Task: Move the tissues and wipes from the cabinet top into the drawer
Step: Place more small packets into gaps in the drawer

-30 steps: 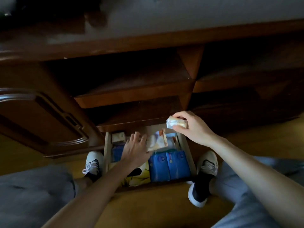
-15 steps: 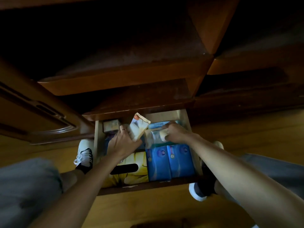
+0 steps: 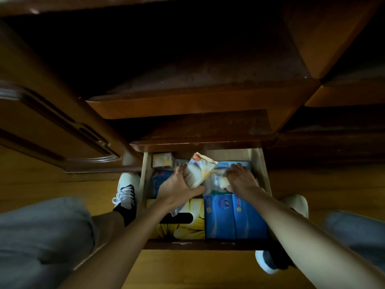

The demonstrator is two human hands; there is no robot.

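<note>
The open wooden drawer (image 3: 264, 170) sits low between my feet. My left hand (image 3: 177, 189) grips a white wipes pack (image 3: 199, 172) with an orange corner, tilted up on edge in the drawer's middle. My right hand (image 3: 239, 179) presses a small pale tissue packet (image 3: 221, 180) down among clear-wrapped packs at the back right. A yellow flowered tissue box (image 3: 183, 226) with a dark slot lies front left, and two blue tissue packs (image 3: 235, 217) lie front right.
A small pale box (image 3: 163, 160) sits in the drawer's back left corner, a blue pack (image 3: 160, 180) below it. Dark wooden shelves (image 3: 200, 105) overhang the drawer. A carved cabinet door (image 3: 52, 126) stands left. My shoes (image 3: 127, 190) rest on the wooden floor.
My right hand has come down from above the drawer with the small packet and now pushes it in at the back right. My left hand has tilted the wipes pack upright.
</note>
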